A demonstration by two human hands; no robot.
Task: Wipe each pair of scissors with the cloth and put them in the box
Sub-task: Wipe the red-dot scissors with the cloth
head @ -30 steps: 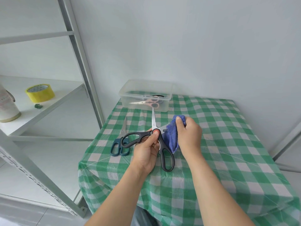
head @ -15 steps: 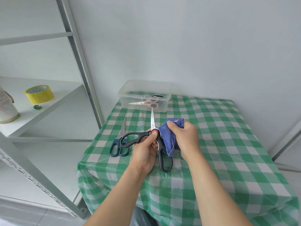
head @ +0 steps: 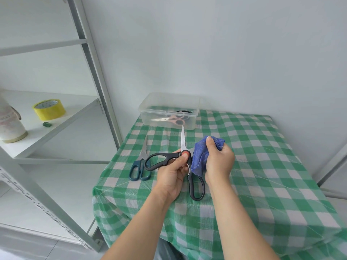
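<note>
Left grip (head: 171, 177) pinches black scissors (head: 170, 158) at pivot; right grip (head: 218, 162) clutches soft cloth (head: 201, 156). We judge blades stiff, sharp: hold handles.

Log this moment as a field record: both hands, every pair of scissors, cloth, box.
left hand: grips black scissors at the pivot
right hand: grips cloth against the scissors, beside the pivot
black scissors: opened wide, one blade points toward the box, other blade hidden behind cloth
blue scissors: lie closed on table, left of the hands, untouched
box: lidless, at table's far edge, pink scissors inside
</note>
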